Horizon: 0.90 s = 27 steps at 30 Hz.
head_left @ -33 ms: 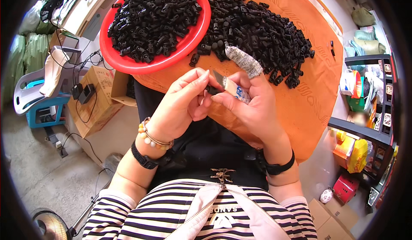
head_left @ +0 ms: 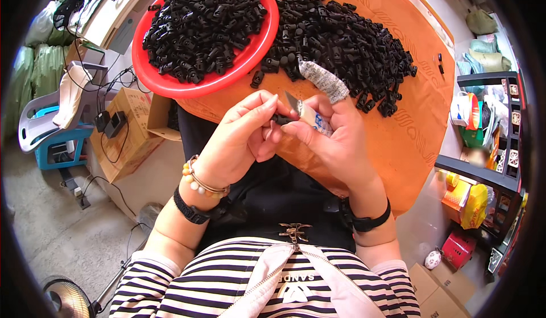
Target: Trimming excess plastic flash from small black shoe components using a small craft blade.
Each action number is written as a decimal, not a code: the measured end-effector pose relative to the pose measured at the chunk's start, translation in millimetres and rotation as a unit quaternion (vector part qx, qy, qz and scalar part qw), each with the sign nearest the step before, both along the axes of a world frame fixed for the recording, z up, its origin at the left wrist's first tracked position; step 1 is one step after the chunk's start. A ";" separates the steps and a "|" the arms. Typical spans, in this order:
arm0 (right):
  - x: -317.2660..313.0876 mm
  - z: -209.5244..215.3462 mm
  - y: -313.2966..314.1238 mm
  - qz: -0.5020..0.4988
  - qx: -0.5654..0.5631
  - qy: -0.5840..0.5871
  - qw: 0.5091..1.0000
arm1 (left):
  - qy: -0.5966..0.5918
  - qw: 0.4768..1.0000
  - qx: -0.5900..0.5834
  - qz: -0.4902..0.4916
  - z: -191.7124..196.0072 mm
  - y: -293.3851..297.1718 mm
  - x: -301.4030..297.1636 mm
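Pinched in the fingertips of my left hand (head_left: 236,133) is a small black plastic cord lock (head_left: 280,119), partly hidden by the fingers. My right hand (head_left: 347,141) is closed round a short knife, its handle (head_left: 314,118) wrapped in white material with blue print. The knife's grey blade (head_left: 292,101) points up and left, close to the cord lock; whether they touch I cannot tell. A grey knitted sleeve (head_left: 324,81) covers my right index finger. Beyond my hands, a heap of black cord locks (head_left: 347,45) lies on the orange cloth (head_left: 409,141).
Left of the heap, a red basin (head_left: 272,31) is filled with similar cord locks. Cardboard boxes (head_left: 122,141) and cables stand at the left, near a grey and blue chair (head_left: 54,110). A fan (head_left: 71,298) is at lower left. Dark shelving (head_left: 478,173) stands at right.
The knife in my right hand has tilted very slightly. Both hands otherwise stay in place, and the basin and heap look the same.
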State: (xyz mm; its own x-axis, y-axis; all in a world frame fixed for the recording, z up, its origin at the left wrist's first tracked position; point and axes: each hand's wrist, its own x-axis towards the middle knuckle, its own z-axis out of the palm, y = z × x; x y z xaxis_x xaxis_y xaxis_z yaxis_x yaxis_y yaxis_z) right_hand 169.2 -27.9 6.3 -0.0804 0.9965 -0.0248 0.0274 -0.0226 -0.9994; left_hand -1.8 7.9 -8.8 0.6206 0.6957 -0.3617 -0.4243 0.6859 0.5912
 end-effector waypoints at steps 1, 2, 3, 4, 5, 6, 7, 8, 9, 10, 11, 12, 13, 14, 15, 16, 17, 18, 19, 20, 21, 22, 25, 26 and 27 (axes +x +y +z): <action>0.2 -1.9 -0.8 -0.010 0.005 0.051 0.999 | -0.019 1.000 -0.014 -0.017 1.2 0.4 -0.3; 0.8 -1.1 -0.8 -0.011 0.005 0.051 0.999 | -0.019 1.000 -0.014 -0.018 2.8 0.5 0.2; 0.9 0.8 0.0 -0.013 -0.001 0.066 0.998 | -0.034 0.999 -0.020 -0.030 4.8 0.3 0.1; 1.0 1.7 0.7 -0.015 -0.007 0.080 0.997 | -0.050 0.998 -0.025 -0.043 5.8 0.0 -0.1; 0.3 0.6 1.0 -0.014 -0.007 0.080 0.997 | -0.050 0.998 -0.025 -0.042 6.0 -0.8 -0.1; -0.9 -0.9 1.3 -0.026 -0.002 0.105 0.994 | -0.059 0.997 -0.021 -0.050 6.5 -1.9 0.3; -1.7 -1.7 1.3 -0.038 0.003 0.129 0.991 | -0.069 0.996 -0.017 -0.059 6.7 -2.7 0.8; -1.9 -0.7 1.2 -0.038 0.003 0.129 0.991 | -0.069 0.996 -0.017 -0.059 6.8 -3.1 1.5; -2.5 1.0 1.4 -0.041 0.000 0.132 0.990 | -0.051 0.997 0.004 -0.060 6.8 -3.3 1.8; -3.0 2.7 1.5 -0.043 -0.003 0.135 0.990 | -0.033 0.997 0.026 -0.061 6.8 -3.6 2.1; -3.2 4.4 1.5 -0.042 -0.003 0.135 0.990 | -0.033 0.997 0.026 -0.061 8.3 -4.2 2.5; -3.4 6.0 1.2 -0.038 -0.013 0.145 0.989 | 0.003 0.997 0.049 -0.057 11.0 -5.0 3.1; -3.5 6.8 1.1 -0.032 -0.022 0.154 0.987 | 0.039 0.995 0.072 -0.053 12.4 -5.5 3.7; -3.5 6.6 1.1 -0.032 -0.022 0.154 0.987 | 0.039 0.995 0.072 -0.053 11.7 -5.7 4.5; -3.2 6.3 1.0 -0.022 -0.031 0.154 0.987 | 0.054 0.991 0.107 -0.056 10.5 -6.2 5.7; -3.2 5.7 0.9 -0.013 -0.039 0.154 0.987 | 0.070 0.986 0.141 -0.059 9.6 -6.6 6.3; -4.0 2.9 1.0 -0.012 -0.040 0.153 0.987 | 0.062 0.987 0.134 -0.057 9.2 -7.0 6.4; -5.0 -1.7 1.2 -0.026 -0.019 0.140 0.990 | 0.062 0.987 0.134 -0.057 9.0 -6.6 5.6; -5.5 -4.1 1.4 -0.040 0.003 0.126 0.991 | 0.019 0.994 0.090 -0.055 8.7 -5.8 4.2; -5.0 -2.7 0.9 -0.040 0.003 0.125 0.991 | -0.024 0.997 0.047 -0.053 8.5 -5.0 3.3; -4.8 -0.4 0.4 -0.036 0.005 0.115 0.993 | -0.024 0.997 0.047 -0.051 8.1 -4.3 2.0; -4.4 0.9 -0.3 -0.031 0.008 0.104 0.994 | -0.029 0.998 0.033 -0.041 7.8 -3.6 0.8; -1.0 0.6 -3.2 -0.026 -0.002 0.127 0.992 | -0.042 0.999 -0.008 -0.016 8.3 -0.9 -1.8; -0.8 0.4 -5.2 -0.024 -0.003 0.127 0.992 | -0.042 0.999 -0.009 -0.014 8.5 -0.5 -2.8; -0.4 0.6 -8.4 -0.024 -0.013 0.098 0.995 | -0.056 0.998 -0.018 -0.012 8.7 -0.3 -3.4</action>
State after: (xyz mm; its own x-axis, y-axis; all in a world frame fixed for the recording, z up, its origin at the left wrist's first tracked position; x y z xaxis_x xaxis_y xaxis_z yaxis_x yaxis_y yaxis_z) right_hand 168.8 -36.3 7.0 -0.0379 0.9985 -0.0384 -0.1697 -0.0443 -0.9845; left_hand -5.2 7.6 -0.1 0.6749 0.6677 -0.3140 -0.4697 0.7170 0.5150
